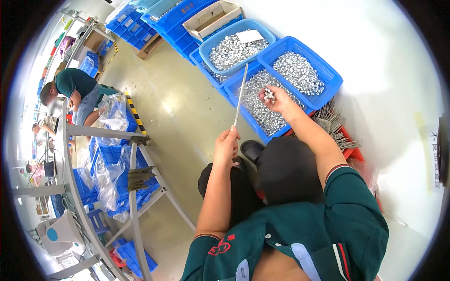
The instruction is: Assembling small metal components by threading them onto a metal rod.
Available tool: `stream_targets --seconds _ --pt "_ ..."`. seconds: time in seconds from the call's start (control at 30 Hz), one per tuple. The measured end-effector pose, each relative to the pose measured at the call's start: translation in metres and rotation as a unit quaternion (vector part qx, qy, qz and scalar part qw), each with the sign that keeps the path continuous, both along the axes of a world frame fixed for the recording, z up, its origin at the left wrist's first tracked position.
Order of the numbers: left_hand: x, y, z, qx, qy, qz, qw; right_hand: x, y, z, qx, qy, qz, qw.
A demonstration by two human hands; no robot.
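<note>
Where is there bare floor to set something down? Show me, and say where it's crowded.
Bare floor lies between the blue baskets and the grey metal frame, left of the rod in the left hand. Crowded: under the right hand cupping metal pieces, and at the red bin of thin rods.

We see a silvery-grey rod [241,96] and bright silver metal pieces [298,72], with strong blue on the basket [328,69] and paler blue on the tub [258,26]. The crate [354,153] is red; the shirt [347,215] is dark green (we notice white and red stripes too). Floor tape [133,108] runs striped yellow and black.
</note>
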State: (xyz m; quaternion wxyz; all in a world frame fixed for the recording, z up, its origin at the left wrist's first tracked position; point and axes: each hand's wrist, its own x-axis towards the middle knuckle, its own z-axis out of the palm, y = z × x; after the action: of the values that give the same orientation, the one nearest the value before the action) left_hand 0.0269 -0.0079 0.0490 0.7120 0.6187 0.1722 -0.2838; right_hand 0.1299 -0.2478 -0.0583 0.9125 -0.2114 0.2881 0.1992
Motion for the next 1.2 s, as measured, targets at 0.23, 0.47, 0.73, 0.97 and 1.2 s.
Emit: stream_targets --seconds 0.23,0.47,0.73,0.97,1.2 --pt "0.0 0.0 -0.004 -0.018 -0.014 -0.01 1.0 0.003 -0.011 0.035 0.033 -0.043 0.076 0.996" --pt "-0.004 0.013 0.005 0.003 -0.078 -0.031 0.996 0.006 -0.01 0.109 -0.087 -0.06 0.116 0.988" --pt "-0.003 0.01 -0.008 0.03 -0.163 -0.03 0.986 0.01 -0.014 0.151 -0.094 -0.105 0.085 0.986" --pt "-0.006 0.014 -0.011 0.069 -0.2 -0.041 0.976 -0.004 -0.018 0.144 -0.079 -0.095 0.063 0.99" --pt "-0.007 0.021 -0.02 0.135 -0.263 -0.064 0.953 -0.001 -0.018 0.139 -0.043 -0.144 0.079 0.986"
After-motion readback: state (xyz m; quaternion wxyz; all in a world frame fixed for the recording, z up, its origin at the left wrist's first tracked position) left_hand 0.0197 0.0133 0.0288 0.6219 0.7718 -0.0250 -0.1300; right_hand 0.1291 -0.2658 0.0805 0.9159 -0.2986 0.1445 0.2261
